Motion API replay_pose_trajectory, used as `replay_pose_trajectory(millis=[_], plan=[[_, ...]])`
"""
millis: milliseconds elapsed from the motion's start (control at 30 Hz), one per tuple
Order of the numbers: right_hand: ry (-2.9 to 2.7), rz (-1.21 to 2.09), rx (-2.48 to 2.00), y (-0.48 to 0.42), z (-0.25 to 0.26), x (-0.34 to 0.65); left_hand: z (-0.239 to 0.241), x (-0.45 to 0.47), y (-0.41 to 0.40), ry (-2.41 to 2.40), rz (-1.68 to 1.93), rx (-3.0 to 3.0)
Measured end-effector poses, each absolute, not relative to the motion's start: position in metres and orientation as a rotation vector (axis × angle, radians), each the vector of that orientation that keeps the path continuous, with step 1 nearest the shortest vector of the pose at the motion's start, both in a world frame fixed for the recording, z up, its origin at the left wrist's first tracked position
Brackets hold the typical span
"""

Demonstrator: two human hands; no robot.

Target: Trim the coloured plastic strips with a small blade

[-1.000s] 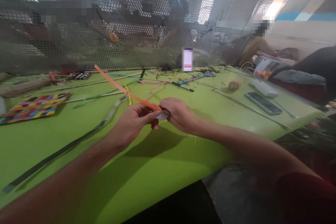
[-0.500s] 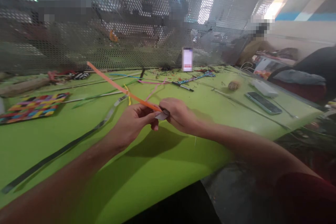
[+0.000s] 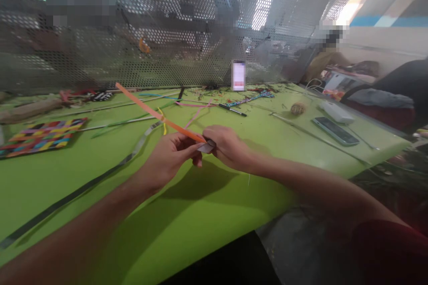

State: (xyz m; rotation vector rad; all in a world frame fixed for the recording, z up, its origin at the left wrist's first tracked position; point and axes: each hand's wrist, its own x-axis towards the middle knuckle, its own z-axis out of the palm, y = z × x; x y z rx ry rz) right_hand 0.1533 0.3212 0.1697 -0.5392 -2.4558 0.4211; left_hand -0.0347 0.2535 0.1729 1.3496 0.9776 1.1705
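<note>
Over the middle of the green worktop [image 3: 214,205] the left hand [image 3: 167,158] and right hand [image 3: 230,147] stay put, each grip pinched shut on the near end of the orange strip [image 3: 157,116], whose free end toward 10 o'clock has only wavered slightly, so the fingerwork there continues.

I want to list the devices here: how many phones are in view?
2. The upright phone stands against the perforated screen at the back; the flat phone lies on the green table at right, beside a white device I cannot identify. More may be hidden.
</note>
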Motion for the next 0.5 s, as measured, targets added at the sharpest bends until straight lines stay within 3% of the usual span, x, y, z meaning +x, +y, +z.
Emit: replay_pose_trajectory(millis=[500], plan=[[-2.48,0.417,-0.49,0.3281,0.1671,0.1563,0.1697,-0.0379,0.2573,0.959,1.168,1.303]])
